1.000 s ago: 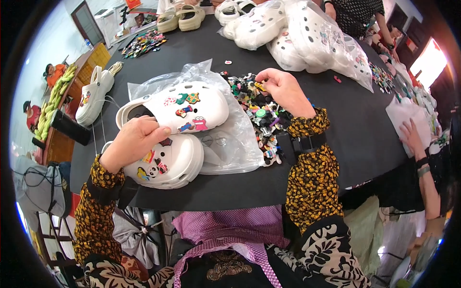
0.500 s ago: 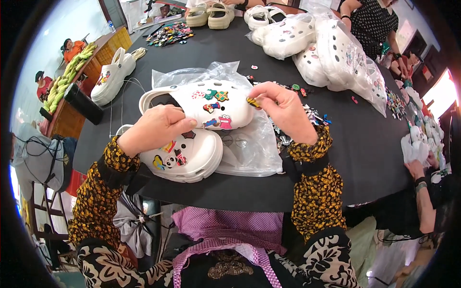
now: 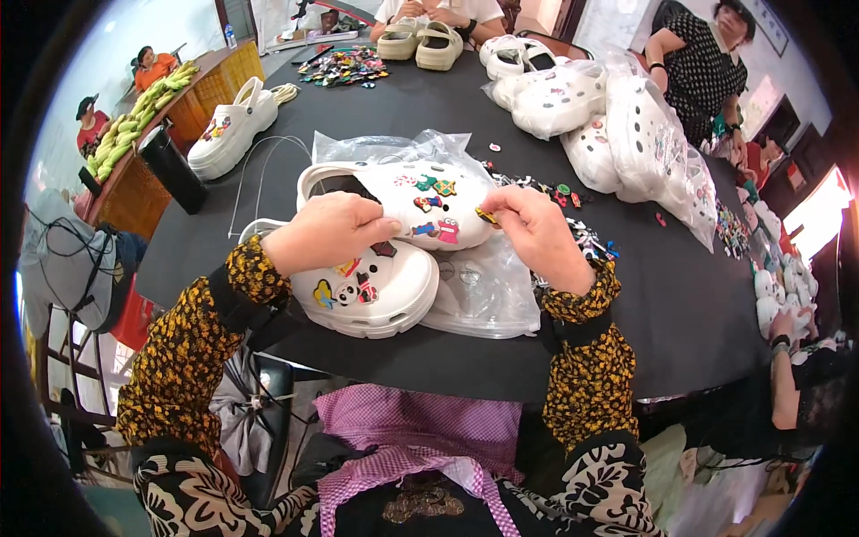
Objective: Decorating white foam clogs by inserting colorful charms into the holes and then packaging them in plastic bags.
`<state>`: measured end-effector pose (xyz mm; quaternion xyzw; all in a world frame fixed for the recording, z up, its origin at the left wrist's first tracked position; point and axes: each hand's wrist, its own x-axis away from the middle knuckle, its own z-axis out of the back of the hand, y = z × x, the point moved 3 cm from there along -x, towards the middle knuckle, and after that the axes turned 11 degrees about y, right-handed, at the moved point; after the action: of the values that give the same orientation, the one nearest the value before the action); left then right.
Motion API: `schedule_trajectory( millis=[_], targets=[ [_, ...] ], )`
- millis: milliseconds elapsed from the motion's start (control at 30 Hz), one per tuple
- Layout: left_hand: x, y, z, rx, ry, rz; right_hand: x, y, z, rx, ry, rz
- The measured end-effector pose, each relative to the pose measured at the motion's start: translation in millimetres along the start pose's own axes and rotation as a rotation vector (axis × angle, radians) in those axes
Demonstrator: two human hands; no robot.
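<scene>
White upper clog (image 3: 414, 200) is lying partly beneath the left hand (image 3: 329, 231), whose grip I cannot tell, while the right hand (image 3: 542, 234) is pinching a yellow-and-black charm (image 3: 485, 216)

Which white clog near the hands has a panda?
The white clog nearer the checked purple apron, partly hidden by the left hand, has the panda charm; the farther clog shows none.

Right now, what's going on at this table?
A person's left hand is on a white clog that bears several colourful charms. The right hand pinches a small yellow-and-black charm by the toe. A second clog, also decorated, sits nearer the person; loose charms lie beyond the right hand.
</scene>
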<state>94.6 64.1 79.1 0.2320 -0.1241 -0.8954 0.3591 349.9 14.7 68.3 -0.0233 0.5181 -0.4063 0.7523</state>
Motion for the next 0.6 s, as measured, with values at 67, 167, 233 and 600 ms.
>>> schedule_trajectory(
  millis=[67,167,233,600],
  targets=[
    [-1,-1,0,-0.001,0.010,0.015,-1,4,5,-0.019,-0.111,-0.170],
    [-3,-4,-3,0.015,0.012,0.047,2,-2,21,-0.045,-0.184,-0.294],
    [-3,-5,-1,0.062,0.025,0.080,8,-2,31,-0.044,-0.252,-0.380],
    [-8,-7,0,0.138,0.022,0.137,37,16,26,0.307,-0.542,-0.238]
  ],
)
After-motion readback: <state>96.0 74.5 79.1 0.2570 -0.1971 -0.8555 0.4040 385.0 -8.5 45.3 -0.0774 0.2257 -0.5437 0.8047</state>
